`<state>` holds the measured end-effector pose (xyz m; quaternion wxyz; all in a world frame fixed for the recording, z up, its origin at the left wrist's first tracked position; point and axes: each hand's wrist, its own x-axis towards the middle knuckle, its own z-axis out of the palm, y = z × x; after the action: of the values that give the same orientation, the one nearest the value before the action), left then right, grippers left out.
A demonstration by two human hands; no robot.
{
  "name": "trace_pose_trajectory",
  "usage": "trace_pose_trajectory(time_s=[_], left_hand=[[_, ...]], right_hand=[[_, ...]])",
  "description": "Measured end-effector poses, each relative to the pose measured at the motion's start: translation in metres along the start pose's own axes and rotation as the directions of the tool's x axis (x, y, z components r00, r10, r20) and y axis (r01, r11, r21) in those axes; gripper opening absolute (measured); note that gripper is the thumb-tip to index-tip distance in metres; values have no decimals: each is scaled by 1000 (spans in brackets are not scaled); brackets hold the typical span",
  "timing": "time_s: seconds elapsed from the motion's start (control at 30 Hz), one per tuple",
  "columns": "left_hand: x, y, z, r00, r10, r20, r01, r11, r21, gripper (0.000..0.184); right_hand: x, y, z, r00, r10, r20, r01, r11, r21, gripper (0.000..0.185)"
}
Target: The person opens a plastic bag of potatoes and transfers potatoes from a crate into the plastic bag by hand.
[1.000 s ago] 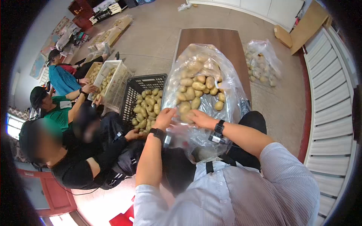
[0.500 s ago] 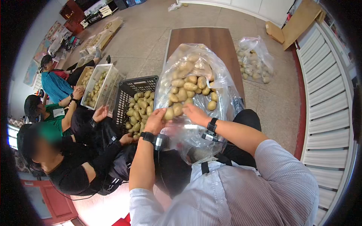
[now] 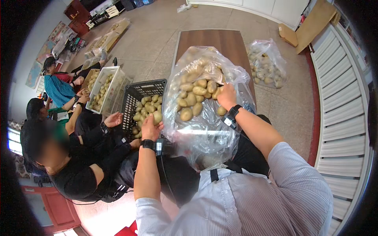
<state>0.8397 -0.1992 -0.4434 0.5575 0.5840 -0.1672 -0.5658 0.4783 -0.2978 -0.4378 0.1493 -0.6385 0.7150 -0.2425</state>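
A large clear plastic bag point(image 3: 208, 122) of potatoes lies open on a brown table point(image 3: 210, 37). My left hand point(image 3: 151, 128) is closed on a potato point(image 3: 157, 117) at the near right edge of a black crate point(image 3: 128, 98), which holds many potatoes point(image 3: 148, 105). Inside the bag's mouth, my right hand point(image 3: 227, 96) reaches to the right side of the potato pile point(image 3: 193, 98). Its fingertips point away from me among the potatoes, and whether they grip one is hidden.
On the left sit several people, one in black point(image 3: 82, 169) beside the black crate. A white crate point(image 3: 118, 88) of potatoes stands beyond it. Another bag of potatoes point(image 3: 267, 65) rests on the floor to the right, near a white radiator point(image 3: 342, 129).
My left hand has moved left from the bag to the black crate with a potato. My right hand has gone forward and right into the bag.
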Motion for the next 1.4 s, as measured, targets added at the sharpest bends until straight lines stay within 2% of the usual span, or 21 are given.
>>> trace_pose_trajectory(time_s=[0.1, 0.27, 0.33, 0.37, 0.43, 0.5, 0.57, 0.6, 0.7, 0.77, 0.83, 0.9, 0.93, 1.0, 1.03, 1.1, 1.13, 1.2, 1.3, 1.33, 1.4], left_hand=[[10, -4, -14, 999, -2, -39, 1, 1000, -13, 39], [3, 2, -16, 992, -11, -122, 7, 999, -35, 37], [2, 4, -17, 991, -18, -132, 13, 999, -38, 37], [1, 4, -18, 990, -21, -143, 15, 999, -40, 37], [5, 2, -24, 987, -27, -159, 20, 999, -47, 37], [10, -1, -33, 992, 14, -126, -14, 1000, 4, 38], [12, -2, -35, 990, -2, -139, 1, 1000, -2, 38], [13, -2, -36, 989, -14, -146, 14, 1000, -5, 38], [16, -3, -39, 989, -29, -146, 29, 1000, -4, 38], [16, -3, -39, 988, -25, -150, 26, 1000, 1, 38], [18, -5, -42, 988, -21, -153, 22, 1000, 7, 38], [24, -8, -49, 993, -9, -119, 12, 1000, 24, 36], [27, -10, -53, 993, -7, -116, 10, 1000, 25, 36], [29, -9, -55, 994, -55, -95, 56, 998, 10, 36], [27, -9, -53, 994, -54, -92, 55, 998, 11, 36], [24, -9, -50, 988, -27, -155, 28, 1000, 3, 35], [23, -7, -49, 988, -26, -153, 27, 1000, 5, 35], [22, -6, -48, 988, -37, -149, 39, 999, 13, 35], [23, -8, -48, 986, -20, -164, 31, 998, 62, 35], [22, -7, -48, 986, -22, -165, 32, 998, 62, 35], [21, -6, -47, 991, -29, -131, 37, 998, 59, 34]], right_hand=[[24, 27, 18, 997, 72, 3, -72, 996, 49, 43], [38, 42, 9, 984, 180, -5, -180, 981, 76, 47], [49, 54, 10, 974, 184, -131, -182, 983, 26, 51], [53, 61, 9, 975, 183, -128, -181, 983, 25, 51], [58, 66, 3, 939, 27, -343, -17, 999, 32, 54], [57, 63, -2, 937, 0, -348, -4, 1000, -11, 55], [49, 52, -13, 972, 72, -223, -59, 996, 66, 54], [43, 46, -15, 973, 70, -220, -57, 996, 65, 54], [15, 19, -22, 988, 42, -146, -46, 999, -28, 52], [-6, -5, -33, 985, -96, -142, 54, 959, -277, 50], [-22, -15, -28, 973, -141, -180, 90, 960, -266, 44], [-30, -19, -21, 988, -153, 27, 155, 974, -162, 35], [-32, -14, -9, 988, -152, 24, 154, 975, -161, 35], [-36, -9, 7, 987, -137, 89, 131, 989, 74, 31], [-36, -7, 10, 987, -135, 87, 129, 989, 73, 31], [-37, -5, 10, 984, -35, 177, 35, 999, 4, 34], [-35, -6, 7, 984, -34, 175, 33, 999, 5, 34], [-29, -8, 0, 927, 216, 306, -209, 976, -58, 37], [-29, -11, -12, 905, 292, 310, -285, 956, -70, 39], [-28, -11, -18, 904, 293, 311, -285, 956, -71, 39], [-28, -8, -30, 935, 175, 308, -96, 962, -257, 36]])
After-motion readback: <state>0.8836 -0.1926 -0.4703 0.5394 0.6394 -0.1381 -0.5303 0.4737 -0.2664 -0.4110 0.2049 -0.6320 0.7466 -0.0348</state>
